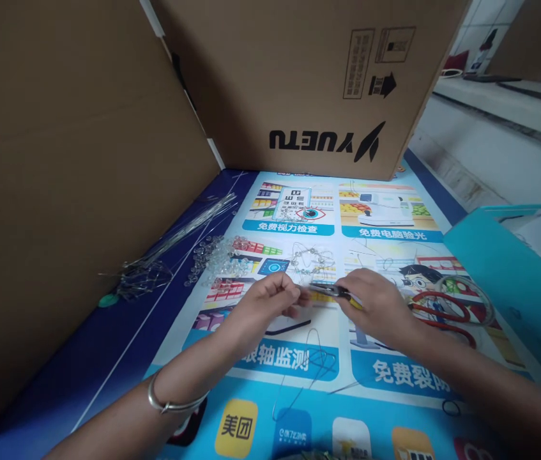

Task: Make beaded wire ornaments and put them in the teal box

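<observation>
The right hand (pixel 376 303), right of centre in the frame, is clamped around the pliers (pixel 330 291), which point left. The left hand (pixel 274 300), near the centre, pinches thumb and finger together just beside the pliers' tips; what it holds cannot be told. The hands are apart. Above them lies a beaded ring (pixel 313 252); loose beads (pixel 220 259) and a wire bundle (pixel 188 225) lie left of it.
</observation>
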Available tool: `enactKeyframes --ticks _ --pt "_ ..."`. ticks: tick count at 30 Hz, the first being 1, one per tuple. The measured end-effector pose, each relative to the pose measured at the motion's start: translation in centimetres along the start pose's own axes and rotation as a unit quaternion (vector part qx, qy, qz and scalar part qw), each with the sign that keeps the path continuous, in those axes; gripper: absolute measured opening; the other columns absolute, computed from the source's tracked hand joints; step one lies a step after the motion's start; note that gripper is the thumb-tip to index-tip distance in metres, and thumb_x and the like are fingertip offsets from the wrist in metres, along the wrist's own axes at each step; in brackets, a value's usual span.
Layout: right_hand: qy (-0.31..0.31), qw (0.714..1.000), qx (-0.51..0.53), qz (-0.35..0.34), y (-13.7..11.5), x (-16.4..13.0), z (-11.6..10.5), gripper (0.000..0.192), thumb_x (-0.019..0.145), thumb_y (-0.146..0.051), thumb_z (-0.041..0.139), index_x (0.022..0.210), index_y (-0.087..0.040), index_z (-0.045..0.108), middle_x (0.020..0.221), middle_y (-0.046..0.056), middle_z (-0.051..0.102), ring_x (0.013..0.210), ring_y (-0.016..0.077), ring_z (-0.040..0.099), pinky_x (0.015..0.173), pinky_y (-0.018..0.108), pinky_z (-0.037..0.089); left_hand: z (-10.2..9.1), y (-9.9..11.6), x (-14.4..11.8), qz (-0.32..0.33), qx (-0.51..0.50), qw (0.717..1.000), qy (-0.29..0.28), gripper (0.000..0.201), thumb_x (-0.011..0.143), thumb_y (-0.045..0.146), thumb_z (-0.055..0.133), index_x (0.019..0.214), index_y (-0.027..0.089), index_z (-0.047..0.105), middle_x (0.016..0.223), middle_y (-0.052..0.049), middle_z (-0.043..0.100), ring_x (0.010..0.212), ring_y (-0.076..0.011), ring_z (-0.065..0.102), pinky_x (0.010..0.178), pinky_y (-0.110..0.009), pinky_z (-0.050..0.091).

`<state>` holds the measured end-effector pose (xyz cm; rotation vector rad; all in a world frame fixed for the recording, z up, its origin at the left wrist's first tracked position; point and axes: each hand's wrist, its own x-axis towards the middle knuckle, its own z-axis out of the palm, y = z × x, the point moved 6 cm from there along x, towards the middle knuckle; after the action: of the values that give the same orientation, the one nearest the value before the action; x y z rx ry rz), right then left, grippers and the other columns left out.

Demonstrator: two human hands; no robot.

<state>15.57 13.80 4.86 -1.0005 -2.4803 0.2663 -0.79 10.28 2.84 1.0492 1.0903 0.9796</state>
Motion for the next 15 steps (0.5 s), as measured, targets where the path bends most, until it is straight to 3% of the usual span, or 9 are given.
enactKeyframes --ticks 5,9,15 --pt "0.043 0.973 -0.179 -0.137 -0.3 -0.7 -0.2 0.022 0.081 -0.02 0.049 0.099 -0.014 0.059 0.089 0.01 0.062 0.084 0.0213 0.051 0.073 0.036 0.038 -0.6 -0.7 0.2 -0.036 -0.134 0.99 0.015 0.014 0.081 0.03 0.054 0.077 0.018 0.047 0.09 -0.006 0.066 0.081 -0.0168 0.064 0.074 -0.032 0.048" --pt "0.052 0.956 -0.217 -0.189 -1.1 -1.1 -0.3 0.023 0.082 -0.017 0.048 0.103 -0.018 0.057 0.09 0.008 0.062 0.084 0.0206 0.051 0.069 0.036 0.036 -0.9 -0.8 0.1 -0.052 -0.171 0.983 0.027 0.015 0.081 0.031 0.054 0.079 0.017 0.048 0.09 -0.007 0.067 0.082 -0.0175 0.065 0.078 -0.035 0.049" --pt "0.059 0.949 -0.221 -0.215 -1.8 -1.3 -0.7 0.023 0.083 -0.016 0.048 0.104 -0.021 0.056 0.09 0.006 0.062 0.082 0.0193 0.052 0.067 0.035 0.036 -0.6 -0.7 -0.2 -0.063 -0.185 0.98 0.026 0.016 0.08 0.031 0.055 0.076 0.016 0.049 0.088 -0.008 0.067 0.082 -0.0191 0.065 0.078 -0.037 0.05"
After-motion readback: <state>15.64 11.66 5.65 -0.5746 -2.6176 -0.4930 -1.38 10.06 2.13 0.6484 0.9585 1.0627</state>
